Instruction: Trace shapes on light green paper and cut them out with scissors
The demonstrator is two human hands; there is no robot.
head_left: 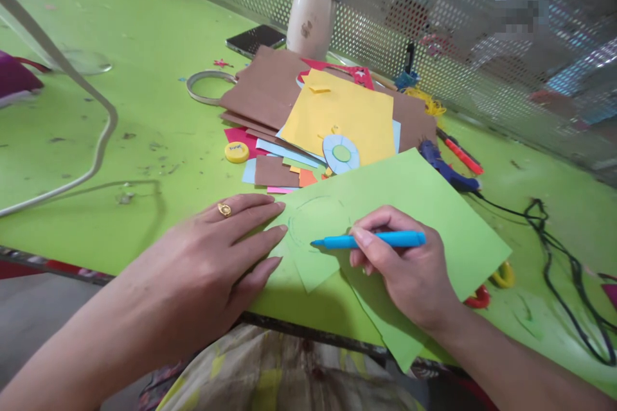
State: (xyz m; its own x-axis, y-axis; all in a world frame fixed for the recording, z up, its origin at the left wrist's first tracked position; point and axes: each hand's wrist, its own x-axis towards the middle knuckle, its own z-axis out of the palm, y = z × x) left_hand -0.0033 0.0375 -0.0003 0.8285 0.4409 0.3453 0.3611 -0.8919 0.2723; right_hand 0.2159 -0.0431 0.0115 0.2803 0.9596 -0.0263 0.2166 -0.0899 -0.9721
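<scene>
My right hand [409,263] grips a blue felt-tip pen [376,240] between thumb and fingers. The pen's dark tip points left, at or just above a small light green paper [313,273]. A faint, broken round outline is drawn on that paper. My left hand [226,244], a gold ring on one finger, lies flat with its fingers stretched out; the fingertips rest at the paper's left edge. Under my right hand lies a larger green sheet [424,192], partly covered by the hand and forearm.
Behind the papers are brown sheets [267,87], a yellow sheet [347,109], a blue paper disc [354,157], a tape roll [190,87], a yellow cap [236,152], a phone [255,40] and a bottle [311,16]. A blue glue gun [446,168] trails black cable [547,250] at right.
</scene>
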